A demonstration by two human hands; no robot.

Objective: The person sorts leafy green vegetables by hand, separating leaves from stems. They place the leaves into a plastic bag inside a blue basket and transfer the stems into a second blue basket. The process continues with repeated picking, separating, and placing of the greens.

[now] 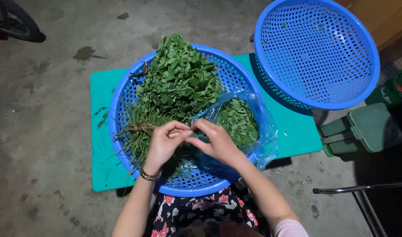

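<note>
A round blue perforated basket (122, 94) sits on a teal mat (100, 114) and holds a heap of leafy green sprigs (179, 81) with thin stems. Inside its right half lies a clear blue plastic bag (264, 127) with plucked green leaves (238, 120) in it. My left hand (163, 142) and my right hand (214, 140) meet over the basket's middle, fingertips pinched together on a small green stem between them. A beaded bracelet (150, 176) circles my left wrist.
A second blue perforated basket (317, 52), almost bare inside, stands tilted at the upper right. A green low stool (363, 129) sits to the right, a metal rod (363, 188) below it. Grey concrete floor surrounds the mat. A dark wheel (14, 22) shows at the top left.
</note>
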